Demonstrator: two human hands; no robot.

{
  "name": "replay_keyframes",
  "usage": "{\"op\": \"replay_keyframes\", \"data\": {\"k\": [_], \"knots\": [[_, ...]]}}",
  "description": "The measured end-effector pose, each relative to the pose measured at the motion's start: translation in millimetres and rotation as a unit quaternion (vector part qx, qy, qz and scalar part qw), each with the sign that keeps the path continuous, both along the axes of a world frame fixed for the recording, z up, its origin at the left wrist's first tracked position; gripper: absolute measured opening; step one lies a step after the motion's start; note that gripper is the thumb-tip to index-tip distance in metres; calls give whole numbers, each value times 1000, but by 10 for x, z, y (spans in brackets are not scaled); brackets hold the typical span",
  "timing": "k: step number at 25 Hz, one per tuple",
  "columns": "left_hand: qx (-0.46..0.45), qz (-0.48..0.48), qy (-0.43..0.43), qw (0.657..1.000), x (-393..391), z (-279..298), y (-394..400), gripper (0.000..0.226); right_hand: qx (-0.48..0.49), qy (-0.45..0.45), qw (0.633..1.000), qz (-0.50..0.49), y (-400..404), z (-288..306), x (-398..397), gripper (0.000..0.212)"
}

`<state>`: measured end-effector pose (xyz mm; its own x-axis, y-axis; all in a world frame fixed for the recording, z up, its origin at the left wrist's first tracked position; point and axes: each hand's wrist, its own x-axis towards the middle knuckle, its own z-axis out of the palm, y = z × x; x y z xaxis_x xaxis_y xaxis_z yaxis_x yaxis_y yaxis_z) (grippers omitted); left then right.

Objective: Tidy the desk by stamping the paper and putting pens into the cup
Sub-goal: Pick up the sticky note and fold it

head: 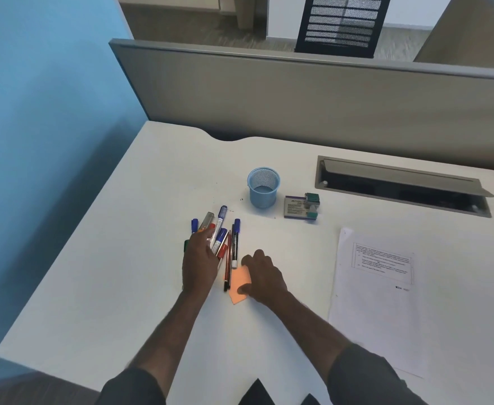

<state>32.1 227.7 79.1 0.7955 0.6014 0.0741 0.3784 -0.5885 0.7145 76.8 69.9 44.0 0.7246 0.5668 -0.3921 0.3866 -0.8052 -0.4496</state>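
Several markers and pens (221,235) lie bunched on the white desk (123,273). My left hand (199,261) rests flat on the left side of the bunch and covers part of it. To their right, my right hand (264,277) presses on an orange sticky-note pad (239,283), thumb on its near edge. An empty blue mesh cup (263,187) stands upright behind the pens. A green stamp (312,204) sits on an ink-pad box (296,207) right of the cup. The printed paper (377,293) lies at the right.
A cable tray with an open lid (400,185) is set into the desk at the back right. A grey partition (298,95) runs along the back and a blue wall (50,112) along the left. The desk's front edge is near me.
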Motion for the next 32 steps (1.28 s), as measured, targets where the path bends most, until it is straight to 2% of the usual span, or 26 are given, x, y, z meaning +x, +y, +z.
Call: {"op": "replay_keyframes", "data": {"k": [3, 6, 9, 12, 16, 19, 23, 29, 32], "knots": [[-14, 5, 2, 1000, 22, -15, -9, 34, 23, 24, 999, -39, -58, -26, 35, 40], [-39, -1, 23, 999, 27, -52, -64, 33, 46, 86, 991, -95, -181, -38, 85, 19], [-70, -18, 30, 997, 12, -127, -132, 29, 103, 182, 967, -147, -362, -5, 84, 14], [-86, -36, 49, 994, -37, -143, -211, 27, 163, 277, 925, -202, -486, 101, 17, 10], [-107, -50, 79, 990, -100, -172, -257, 24, 165, 336, 906, -199, -588, 195, -35, 9], [-123, -65, 103, 985, -155, -175, -254, 20, 182, 345, 897, -205, -689, 219, -48, 12], [-170, -110, 139, 969, -212, -196, -248, 11, 289, 314, 866, -261, -735, 301, 36, 26], [-238, -137, 102, 956, -65, -29, -193, 9, 355, 255, 853, -284, -656, 402, 155, 18], [-231, -163, 115, 952, 70, 120, -156, 8, 378, 259, 837, -300, -609, 422, 178, 18]]}}
